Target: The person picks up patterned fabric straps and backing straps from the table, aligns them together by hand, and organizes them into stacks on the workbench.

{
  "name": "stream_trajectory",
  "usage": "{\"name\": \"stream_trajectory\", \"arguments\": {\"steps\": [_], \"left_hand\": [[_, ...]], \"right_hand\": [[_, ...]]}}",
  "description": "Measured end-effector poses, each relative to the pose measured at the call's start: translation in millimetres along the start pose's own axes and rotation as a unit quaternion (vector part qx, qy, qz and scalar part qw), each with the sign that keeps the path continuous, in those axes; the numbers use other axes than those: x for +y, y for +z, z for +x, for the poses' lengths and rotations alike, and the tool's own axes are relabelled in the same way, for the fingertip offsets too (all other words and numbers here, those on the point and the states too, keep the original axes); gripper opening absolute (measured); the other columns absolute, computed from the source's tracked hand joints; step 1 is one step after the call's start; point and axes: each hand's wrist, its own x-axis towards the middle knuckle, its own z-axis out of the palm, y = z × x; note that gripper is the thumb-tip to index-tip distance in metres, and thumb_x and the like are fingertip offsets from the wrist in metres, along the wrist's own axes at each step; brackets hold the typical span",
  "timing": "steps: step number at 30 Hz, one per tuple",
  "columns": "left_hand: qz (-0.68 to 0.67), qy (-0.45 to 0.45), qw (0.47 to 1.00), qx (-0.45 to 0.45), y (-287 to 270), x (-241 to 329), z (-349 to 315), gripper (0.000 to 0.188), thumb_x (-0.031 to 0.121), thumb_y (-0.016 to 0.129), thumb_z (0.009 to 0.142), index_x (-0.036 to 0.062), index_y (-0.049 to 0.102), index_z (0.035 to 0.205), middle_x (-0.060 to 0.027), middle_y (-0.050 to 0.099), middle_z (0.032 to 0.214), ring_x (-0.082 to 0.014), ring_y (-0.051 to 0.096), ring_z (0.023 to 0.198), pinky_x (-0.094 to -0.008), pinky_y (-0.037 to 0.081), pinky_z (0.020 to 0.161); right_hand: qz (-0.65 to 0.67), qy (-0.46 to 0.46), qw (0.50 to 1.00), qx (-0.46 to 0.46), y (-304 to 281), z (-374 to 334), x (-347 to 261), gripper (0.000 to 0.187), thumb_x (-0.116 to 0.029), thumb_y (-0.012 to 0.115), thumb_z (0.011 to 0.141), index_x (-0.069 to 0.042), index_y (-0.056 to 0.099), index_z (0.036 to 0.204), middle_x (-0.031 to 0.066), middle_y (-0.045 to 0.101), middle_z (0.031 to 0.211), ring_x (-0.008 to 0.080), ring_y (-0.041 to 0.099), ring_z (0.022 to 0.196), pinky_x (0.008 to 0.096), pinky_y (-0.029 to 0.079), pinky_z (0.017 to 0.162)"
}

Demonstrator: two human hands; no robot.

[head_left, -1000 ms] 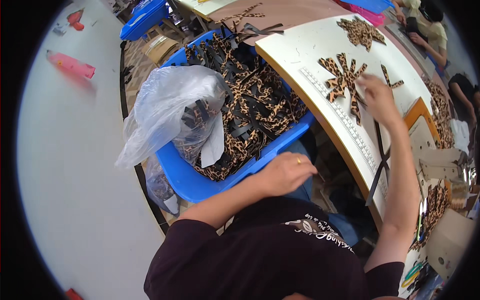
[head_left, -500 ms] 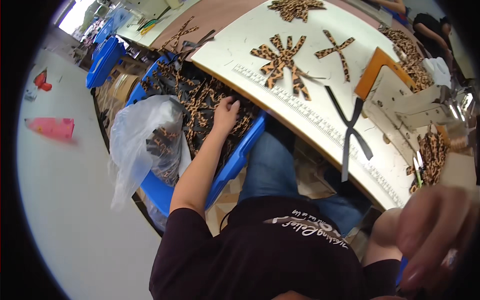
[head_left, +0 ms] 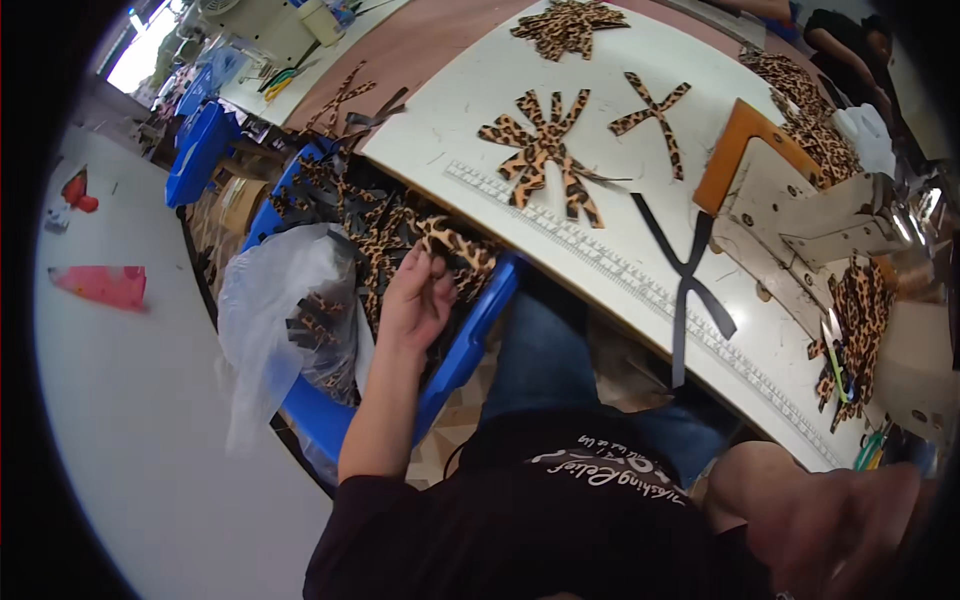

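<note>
My left hand [head_left: 418, 300] is over a blue bin [head_left: 465, 350], its fingers pinched on the end of a leopard-print fabric strip [head_left: 458, 245]. Beneath it lies a tangled heap of leopard and black strips [head_left: 345, 205]. My right hand [head_left: 840, 520], close to the camera at the lower right, is smeared by motion, so its fingers cannot be read. On the white table [head_left: 440, 120] lie a black crossed strip [head_left: 687, 270], a leopard crossed strip [head_left: 655, 115] and a fanned stack of leopard strips [head_left: 545, 155].
A clear plastic bag [head_left: 285, 290] hangs over the bin's left side. A sewing machine [head_left: 800, 220] stands on the table's right, with small scissors [head_left: 832, 350] beside more leopard strips [head_left: 860, 320]. A printed ruler [head_left: 600, 245] runs along the table edge. Another person [head_left: 850, 60] is at the far right.
My left hand has drawn back toward me from the heap, lifting a leopard-print strip. My right hand has moved lower and slightly left. The view has shifted a little.
</note>
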Motion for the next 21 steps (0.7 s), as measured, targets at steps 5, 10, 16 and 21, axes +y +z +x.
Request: {"name": "stream_trajectory", "arguments": {"steps": [5,10,16,21], "left_hand": [[-0.037,0.064,0.990,-0.122,49,-18,-13,0.038,0.013,0.053,0.090,0.0196,0.043,0.126,-0.0031,0.048,0.082,-0.0150,0.044,0.068,-0.0262,0.038,0.062],[-0.051,0.064,0.973,-0.217,80,-40,-11,0.043,0.014,0.051,0.091,0.0219,0.040,0.132,-0.0034,0.049,0.082,-0.0145,0.044,0.067,-0.0260,0.037,0.061],[0.105,0.128,0.966,-0.201,123,-62,-2,0.041,0.008,0.053,0.089,0.0058,0.041,0.128,-0.0066,0.054,0.088,-0.0148,0.049,0.073,-0.0267,0.043,0.067],[0.344,0.196,0.905,-0.157,129,-69,-20,0.034,-0.001,0.053,0.085,-0.0003,0.046,0.118,-0.0072,0.056,0.089,-0.0149,0.053,0.079,-0.0261,0.044,0.072]], "right_hand": [[0.112,-0.057,0.991,0.033,0,-8,-3,0.023,-0.017,0.059,0.082,-0.010,0.058,0.060,0.0000,0.060,0.058,0.0086,0.053,0.044,0.0248,0.040,0.045],[-0.165,0.440,0.868,0.160,-16,-66,47,0.018,-0.013,0.053,0.088,0.003,0.059,0.093,0.0101,0.058,0.085,0.0145,0.054,0.077,0.0272,0.045,0.064],[-0.174,0.467,0.812,0.305,-29,-96,89,0.043,-0.023,0.057,0.089,-0.002,0.043,0.124,0.0054,0.055,0.113,0.0110,0.052,0.094,0.0257,0.042,0.081],[-0.082,0.341,0.843,0.409,-46,-69,80,0.031,-0.020,0.052,0.091,-0.003,0.050,0.117,0.0087,0.058,0.110,0.0114,0.054,0.089,0.0233,0.042,0.072]]}}
